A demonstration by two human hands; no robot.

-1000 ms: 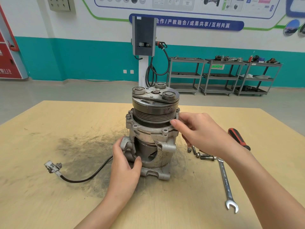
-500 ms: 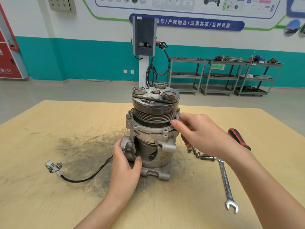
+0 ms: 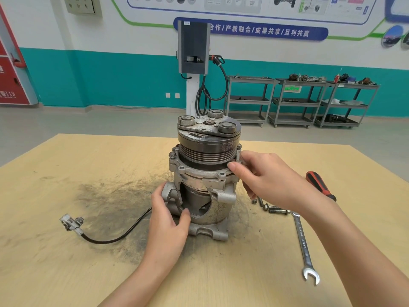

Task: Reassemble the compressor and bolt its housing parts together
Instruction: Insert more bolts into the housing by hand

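While both hands steady it, compressor [image 3: 204, 182] stands upright, pulley up.

1. On the blue wall banner [image 3: 250, 29] ahead of you, white characters read "合作/产教融合/成果共享/互利共赢".
2. The red cabinet [image 3: 11, 80] to your left shows "119".
3. The wrench [image 3: 303, 240] on your table [image 3: 66, 262] carries stamped lettering, too small to read.

My view: tan desk [image 3: 66, 185] with a dark smudge, upright compressor [image 3: 204, 173], loose bolts [image 3: 271, 207], spanner [image 3: 304, 244], red-handled screwdriver [image 3: 321, 186] — corded connector [image 3: 70, 222] at left.
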